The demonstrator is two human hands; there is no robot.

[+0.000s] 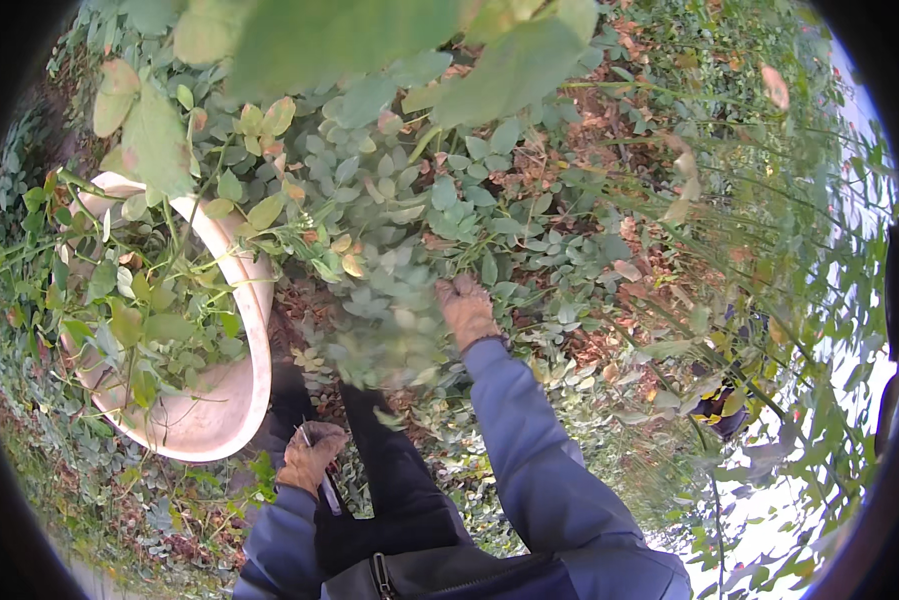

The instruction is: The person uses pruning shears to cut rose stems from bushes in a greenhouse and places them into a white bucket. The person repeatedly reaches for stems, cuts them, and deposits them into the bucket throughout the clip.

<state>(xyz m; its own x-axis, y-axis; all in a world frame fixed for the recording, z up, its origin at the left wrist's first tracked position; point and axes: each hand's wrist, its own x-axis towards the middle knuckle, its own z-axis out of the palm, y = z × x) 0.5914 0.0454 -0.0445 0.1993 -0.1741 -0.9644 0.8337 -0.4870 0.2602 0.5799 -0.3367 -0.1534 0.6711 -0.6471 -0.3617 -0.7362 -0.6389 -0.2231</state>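
Note:
My left hand [309, 456], in a brown work glove, is low in front of my dark trousers. It is closed around a slim hand tool [331, 493]; a narrow metal part shows above the fist and a pale length below it. The tool's exact kind is hidden by the glove. Ahead and to the right, my gloved right hand [468, 313] is closed among the leafy stems [397, 322], which blur beside it. Left of my legs a whitish round tub [258, 360] leans with its mouth towards me, holding cut leafy stems [156, 322].
Dense rose-like foliage [479, 180] and dry brown leaves [599, 127] cover the ground. Large blurred leaves [359, 45] hang close to the camera at the top. Long green canes [749, 382] cross the right side, with a dark object [723, 412] partly behind them.

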